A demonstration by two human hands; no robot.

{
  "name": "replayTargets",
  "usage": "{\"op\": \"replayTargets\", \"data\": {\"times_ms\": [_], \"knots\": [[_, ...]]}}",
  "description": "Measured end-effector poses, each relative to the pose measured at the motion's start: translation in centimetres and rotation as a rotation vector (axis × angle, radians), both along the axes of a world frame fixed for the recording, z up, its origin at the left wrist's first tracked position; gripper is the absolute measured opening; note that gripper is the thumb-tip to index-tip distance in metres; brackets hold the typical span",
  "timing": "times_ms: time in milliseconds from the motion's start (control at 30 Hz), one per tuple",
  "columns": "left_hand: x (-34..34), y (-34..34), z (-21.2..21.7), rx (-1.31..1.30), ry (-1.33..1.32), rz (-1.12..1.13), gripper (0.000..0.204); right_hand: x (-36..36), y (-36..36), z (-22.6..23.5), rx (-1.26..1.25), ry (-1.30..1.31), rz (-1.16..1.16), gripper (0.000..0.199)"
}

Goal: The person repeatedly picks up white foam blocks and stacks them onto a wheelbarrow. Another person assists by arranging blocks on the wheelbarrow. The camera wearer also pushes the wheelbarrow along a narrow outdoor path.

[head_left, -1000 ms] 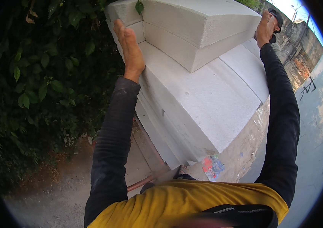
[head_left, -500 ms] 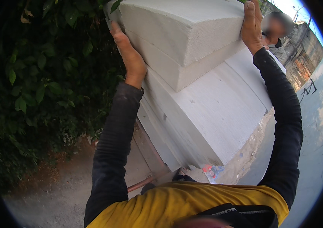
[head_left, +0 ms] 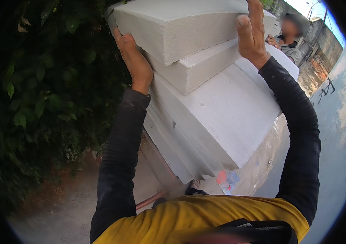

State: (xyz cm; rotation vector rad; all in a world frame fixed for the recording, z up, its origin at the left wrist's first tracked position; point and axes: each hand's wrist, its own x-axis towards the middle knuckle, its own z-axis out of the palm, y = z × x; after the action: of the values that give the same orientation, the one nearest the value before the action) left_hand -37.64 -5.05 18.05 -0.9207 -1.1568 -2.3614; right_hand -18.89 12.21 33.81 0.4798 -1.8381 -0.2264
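Observation:
A tall stack of large white blocks with a finely pitted face rises before me. The topmost white block (head_left: 201, 34) lies askew on a second block (head_left: 209, 69), its near corner overhanging to the left. My left hand (head_left: 134, 63) presses along its left side, fingers reaching toward the far left corner. My right hand (head_left: 254, 38) is braced against its right end, thumb up and fingers stretched along it. Together the hands hold the top block between them. Wider blocks (head_left: 230, 114) sit beneath. The far fingertips are partly out of sight.
Dense green leaves (head_left: 38, 97) crowd the left side of the stack. Beyond the right hand stands another person (head_left: 293, 49) in a cap. A pale blue wall (head_left: 335, 114) runs along the right. Low by my feet lies a reddish pipe (head_left: 150, 200).
The top block has slid left over the block below, so their edges no longer line up. Both my hands shifted left, the right one farther.

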Motion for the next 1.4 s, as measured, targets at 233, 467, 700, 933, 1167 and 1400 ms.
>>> {"op": "replayTargets", "data": {"times_ms": [233, 467, 700, 933, 1167, 1400], "knots": [[0.8, -0.3, -0.2, -0.003, -0.015, -0.076, 0.097, -2.7, -4.0, -0.9, 0.579, 0.045, 0.026, 0.108], [1.8, -1.2, 0.8, -0.096, -0.04, 0.137, 0.096, -1.9, -8.2, -2.6, 0.543, 0.004, 0.271, 0.106], [1.2, -1.7, 0.8, -0.061, -0.012, 0.09, 0.089, -2.9, -9.4, -3.5, 0.519, -0.031, 0.179, 0.09], [3.0, -3.5, 1.9, -0.049, -0.113, 0.059, 0.087, -3.6, -9.8, -3.0, 0.413, -0.119, 0.076, 0.094], [3.7, -3.6, 1.3, -0.107, -0.091, 0.09, 0.089, -2.9, -10.2, -3.8, 0.43, -0.064, 0.014, 0.096], [-8.1, -5.0, 0.4, -0.053, -0.204, 0.03, 0.085, -2.7, -8.0, -4.3, 0.392, -0.022, -0.043, 0.098]]}}
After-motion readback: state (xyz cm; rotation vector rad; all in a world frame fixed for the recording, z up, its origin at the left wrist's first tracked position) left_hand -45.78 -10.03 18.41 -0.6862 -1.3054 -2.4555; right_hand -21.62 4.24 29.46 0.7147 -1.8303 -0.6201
